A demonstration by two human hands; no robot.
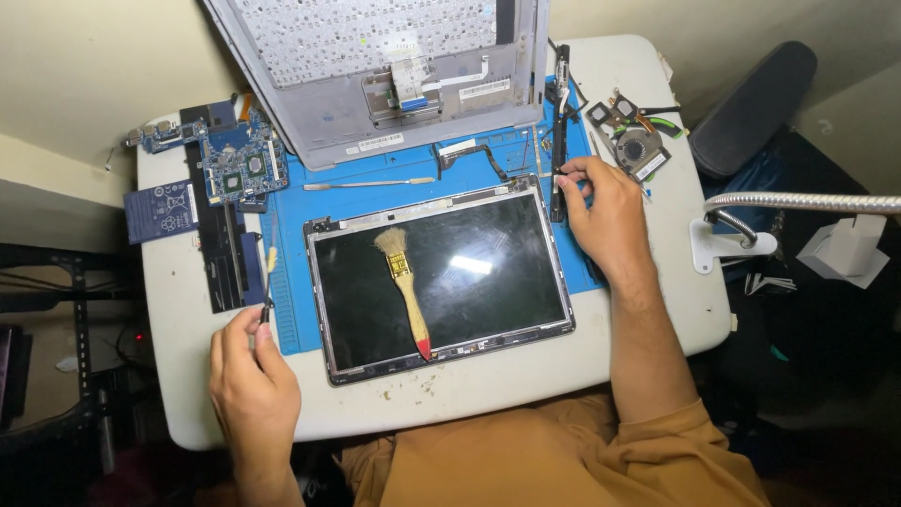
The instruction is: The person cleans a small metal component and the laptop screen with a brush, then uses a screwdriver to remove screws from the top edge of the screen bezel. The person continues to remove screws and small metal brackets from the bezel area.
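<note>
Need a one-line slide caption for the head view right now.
Left hand grips a small tool beside the laptop screen panel; right hand touches a black strip; brush lies on the panel.

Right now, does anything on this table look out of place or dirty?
Yes. A paintbrush lies directly on the bare laptop screen panel, and small brown crumbs are scattered on the white table below the panel's front edge.
</note>
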